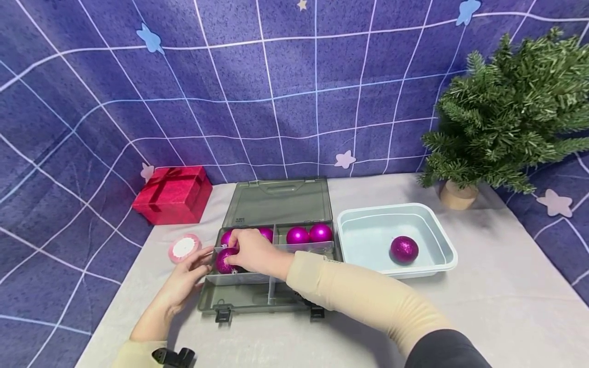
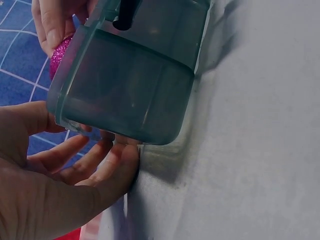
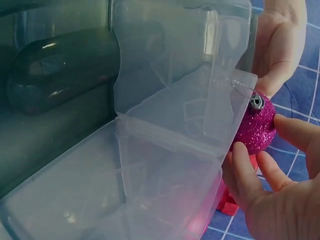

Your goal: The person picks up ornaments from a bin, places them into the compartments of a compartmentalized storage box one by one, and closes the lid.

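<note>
My right hand (image 1: 255, 250) pinches a glittery magenta Christmas bauble (image 1: 225, 260) over the middle row of a grey, see-through divided case (image 1: 236, 296). In the right wrist view the bauble (image 3: 257, 127) sits between thumb and fingertips, its silver cap and thread loop toward the clear divider. My left hand (image 1: 181, 283) rests its fingers against the case's left side; in the left wrist view the fingers (image 2: 112, 172) lie along the corner of the wall. Shiny magenta baubles (image 1: 297, 235) occupy the back row, some partly hidden by my right hand.
A pale blue tray (image 1: 368, 266) with one glittery bauble (image 1: 404, 250) stands right of the case. Behind it is a small artificial tree (image 1: 501, 112) on a wooden base. A red gift box (image 1: 175, 197) and a pink ribbon roll (image 1: 184, 247) lie at left. The case's lid (image 1: 280, 202) lies back.
</note>
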`<state>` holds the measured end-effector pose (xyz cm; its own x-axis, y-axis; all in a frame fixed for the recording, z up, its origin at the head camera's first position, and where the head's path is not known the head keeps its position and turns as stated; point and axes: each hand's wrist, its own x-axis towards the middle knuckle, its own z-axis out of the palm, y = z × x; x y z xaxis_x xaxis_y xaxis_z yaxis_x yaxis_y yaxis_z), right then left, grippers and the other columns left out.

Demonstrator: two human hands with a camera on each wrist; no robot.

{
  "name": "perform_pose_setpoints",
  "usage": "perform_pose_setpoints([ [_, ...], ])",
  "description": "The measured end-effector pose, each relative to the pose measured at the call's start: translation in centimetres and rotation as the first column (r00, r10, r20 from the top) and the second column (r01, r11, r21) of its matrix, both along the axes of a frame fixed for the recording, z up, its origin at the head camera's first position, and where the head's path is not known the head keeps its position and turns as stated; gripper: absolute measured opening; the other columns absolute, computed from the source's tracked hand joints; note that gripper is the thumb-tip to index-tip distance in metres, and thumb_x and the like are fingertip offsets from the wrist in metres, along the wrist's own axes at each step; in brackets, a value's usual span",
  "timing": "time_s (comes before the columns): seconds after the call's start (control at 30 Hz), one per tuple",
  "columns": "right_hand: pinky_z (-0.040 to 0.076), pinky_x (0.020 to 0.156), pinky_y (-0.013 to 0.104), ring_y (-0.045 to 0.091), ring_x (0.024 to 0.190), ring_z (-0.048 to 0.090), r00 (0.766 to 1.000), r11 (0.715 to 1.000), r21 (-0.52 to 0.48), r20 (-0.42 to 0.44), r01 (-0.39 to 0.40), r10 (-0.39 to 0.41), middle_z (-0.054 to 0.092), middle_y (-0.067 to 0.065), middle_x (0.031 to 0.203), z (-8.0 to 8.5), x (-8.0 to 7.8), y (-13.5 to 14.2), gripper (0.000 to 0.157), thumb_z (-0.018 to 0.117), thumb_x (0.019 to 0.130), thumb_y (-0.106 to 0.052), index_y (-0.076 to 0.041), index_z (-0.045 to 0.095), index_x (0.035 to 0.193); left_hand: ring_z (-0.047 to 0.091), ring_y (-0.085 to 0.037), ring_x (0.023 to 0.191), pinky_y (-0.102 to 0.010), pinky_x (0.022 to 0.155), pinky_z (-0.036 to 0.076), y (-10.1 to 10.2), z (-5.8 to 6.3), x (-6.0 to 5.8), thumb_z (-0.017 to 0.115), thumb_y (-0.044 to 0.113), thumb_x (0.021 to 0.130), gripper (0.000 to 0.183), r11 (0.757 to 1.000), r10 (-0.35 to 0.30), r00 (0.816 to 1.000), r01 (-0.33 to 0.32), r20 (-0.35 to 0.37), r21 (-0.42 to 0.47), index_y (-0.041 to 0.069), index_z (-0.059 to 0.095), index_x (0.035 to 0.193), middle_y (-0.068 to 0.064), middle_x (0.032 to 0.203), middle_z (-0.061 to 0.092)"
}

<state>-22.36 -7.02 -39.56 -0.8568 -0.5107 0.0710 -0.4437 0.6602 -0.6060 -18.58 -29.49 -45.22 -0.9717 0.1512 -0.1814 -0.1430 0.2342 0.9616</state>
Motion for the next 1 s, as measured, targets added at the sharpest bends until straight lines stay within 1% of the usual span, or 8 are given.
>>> perform_pose_setpoints([
  [0.13,0.047,0.074,0.017,0.003,0.082,0.062,1.0,0.999,0.024,0.012,-0.025,0.025,0.071,-0.01,0.088,-0.2,0.1,0.0,0.016,0.082,0.088,-0.025,-0.016,0.071,0.096,0.057,-0.004,0.109,-0.039,0.09,0.047,0.0,0.0,0.0,0.048,-0.001,0.1,0.06,1.0,-0.006,1.0,0.006,-0.003,0.011,-0.005,0.029,0.156,-0.032,0.155,0.035],
  [0.27,0.047,0.076,0.02,0.004,0.083,0.063,0.996,0.995,0.059,0.032,-0.082,0.08,0.073,-0.01,0.089,-0.3,0.2,0.2,0.008,0.08,0.09,-0.019,-0.018,0.078,0.097,0.058,-0.003,0.109,-0.037,0.088,0.049,0.0,0.0,-0.1,0.047,-0.003,0.098,0.062,1.0,-0.005,1.0,0.005,-0.002,0.025,-0.005,0.027,0.157,-0.033,0.156,0.033],
  [0.43,0.048,0.078,0.019,0.003,0.087,0.066,0.99,0.986,0.089,0.04,-0.14,0.137,0.075,-0.009,0.093,-0.4,0.0,0.6,0.014,0.076,0.091,-0.012,-0.018,0.081,0.103,0.058,-0.002,0.109,-0.035,0.088,0.05,0.0,-0.1,-0.1,0.047,-0.003,0.098,0.062,1.0,0.0,1.0,0.0,-0.003,0.025,-0.005,0.028,0.157,-0.033,0.156,0.033],
  [0.6,0.048,0.08,0.016,0.001,0.089,0.066,0.976,0.978,0.028,0.076,-0.207,0.204,0.075,-0.009,0.096,0.6,0.2,1.8,0.014,0.073,0.093,-0.013,-0.015,0.08,0.105,0.057,-0.001,0.109,-0.034,0.084,0.049,0.0,-0.1,0.1,0.048,-0.003,0.098,0.062,1.0,0.009,1.0,-0.009,0.002,0.023,-0.005,0.028,0.157,-0.032,0.157,0.032],
  [0.7,0.049,0.082,0.016,0.0,0.089,0.065,0.962,0.966,-0.047,0.089,-0.255,0.259,0.074,-0.009,0.095,2.0,0.8,3.7,0.01,0.071,0.095,-0.013,-0.014,0.078,0.103,0.058,-0.001,0.109,-0.034,0.084,0.05,0.0,0.0,0.2,0.048,-0.003,0.098,0.062,1.0,0.014,1.0,-0.014,0.007,0.027,-0.005,0.029,0.157,-0.032,0.157,0.033],
  [0.8,0.049,0.085,0.017,0.0,0.089,0.063,0.952,0.951,-0.107,0.064,-0.291,0.298,0.074,-0.008,0.097,3.4,1.5,6.6,0.009,0.07,0.096,-0.011,-0.014,0.076,0.101,0.058,-0.002,0.108,-0.036,0.085,0.049,0.0,0.0,0.2,0.049,-0.003,0.098,0.062,1.0,0.017,1.0,-0.017,0.0,0.025,-0.005,0.029,0.156,-0.033,0.156,0.033],
  [0.9,0.052,0.082,0.02,0.002,0.085,0.064,0.958,0.948,-0.155,0.034,-0.277,0.285,0.074,-0.006,0.1,4.6,2.0,10.3,0.01,0.069,0.096,-0.011,-0.014,0.076,0.103,0.057,-0.002,0.109,-0.037,0.087,0.049,0.0,0.0,0.2,0.048,-0.002,0.098,0.062,1.0,0.012,1.0,-0.012,-0.003,0.016,-0.005,0.028,0.157,-0.033,0.156,0.033],
  [1.0,0.054,0.081,0.025,0.007,0.084,0.066,0.972,0.951,-0.211,0.014,-0.227,0.235,0.075,-0.004,0.101,5.4,2.1,14.4,0.012,0.067,0.096,-0.009,-0.011,0.076,0.104,0.057,-0.002,0.109,-0.037,0.087,0.049,0.0,0.0,0.0,0.048,-0.002,0.098,0.062,1.0,0.009,1.0,-0.009,0.0,0.009,-0.005,0.029,0.157,-0.032,0.156,0.033],
])
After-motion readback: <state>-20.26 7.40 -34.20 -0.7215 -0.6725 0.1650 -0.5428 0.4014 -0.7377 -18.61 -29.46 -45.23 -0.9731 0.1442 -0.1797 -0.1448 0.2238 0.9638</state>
